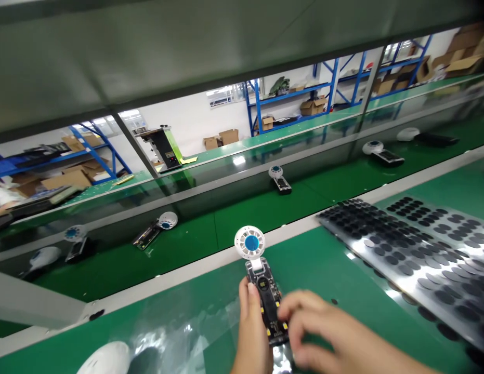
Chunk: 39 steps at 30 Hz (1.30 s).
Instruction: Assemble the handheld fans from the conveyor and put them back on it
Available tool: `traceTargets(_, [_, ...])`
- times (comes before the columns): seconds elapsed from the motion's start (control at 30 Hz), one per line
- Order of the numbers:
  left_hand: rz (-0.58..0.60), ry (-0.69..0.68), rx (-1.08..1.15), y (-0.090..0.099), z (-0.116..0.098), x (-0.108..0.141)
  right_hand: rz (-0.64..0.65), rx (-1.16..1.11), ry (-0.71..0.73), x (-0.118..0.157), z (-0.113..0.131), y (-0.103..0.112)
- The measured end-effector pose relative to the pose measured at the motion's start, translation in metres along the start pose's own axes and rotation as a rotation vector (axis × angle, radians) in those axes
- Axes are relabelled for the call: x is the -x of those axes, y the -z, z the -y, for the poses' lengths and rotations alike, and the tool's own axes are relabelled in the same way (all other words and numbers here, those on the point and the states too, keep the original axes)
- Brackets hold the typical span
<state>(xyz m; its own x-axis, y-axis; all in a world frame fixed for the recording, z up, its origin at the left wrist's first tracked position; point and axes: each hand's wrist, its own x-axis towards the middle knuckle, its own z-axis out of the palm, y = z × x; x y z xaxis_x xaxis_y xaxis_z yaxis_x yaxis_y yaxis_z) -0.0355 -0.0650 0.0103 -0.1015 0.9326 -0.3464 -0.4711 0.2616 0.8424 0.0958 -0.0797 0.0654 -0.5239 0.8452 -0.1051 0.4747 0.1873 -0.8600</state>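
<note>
A handheld fan with a round white head, a blue centre and a dark body showing circuit parts and small yellow pieces points away from me. My left hand is wrapped around the left side of its body, thumb along the edge. On the other side, my right hand has curled fingers, slightly blurred, with the index fingertip at the body's right edge. Whatever those fingers pinch, if anything, is hidden. Below the fan lies shiny clear film on the green bench.
Sheets of black round stickers lie on the right. Beyond a pale rail, several similar fans, including one fan, rest on a green belt. A white rounded part sits at front left. A grey shelf hangs overhead.
</note>
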Motion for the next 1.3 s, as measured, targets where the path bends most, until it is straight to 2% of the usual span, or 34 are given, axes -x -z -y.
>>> traceTargets(0.13, [0.028,0.046,-0.086,0.006,0.001,0.000,-0.166,-0.171,-0.127,-0.039,0.004,0.023])
traceTargets(0.23, [-0.017,0.040,-0.220,0.009,0.003,-0.002,-0.144,-0.134,-0.101,-0.050,0.009,0.022])
traceTargets(0.33, [-0.103,-0.010,-0.327,0.010,0.004,-0.001,-0.134,-0.107,-0.109,-0.050,0.013,0.015])
traceTargets(0.53, [-0.128,0.033,-0.345,0.006,-0.002,0.002,-0.117,-0.042,-0.145,-0.047,0.019,0.015])
traceTargets(0.73, [-0.135,-0.035,-0.375,0.007,-0.002,0.002,-0.063,0.083,-0.152,-0.049,0.018,0.018])
traceTargets(0.9, [-0.144,-0.028,-0.389,0.009,0.003,-0.002,-0.050,0.171,-0.188,-0.053,0.024,0.019])
traceTargets(1.07, [-0.196,-0.068,-0.372,0.013,0.013,-0.008,-0.096,0.248,-0.131,-0.058,0.020,0.012])
traceTargets(1.2, [-0.188,-0.104,-0.283,0.012,0.014,-0.007,-0.142,0.311,-0.005,-0.060,0.004,0.000])
traceTargets(1.3, [-0.162,-0.101,-0.249,0.012,0.010,-0.004,-0.201,0.258,0.063,-0.058,-0.004,-0.004])
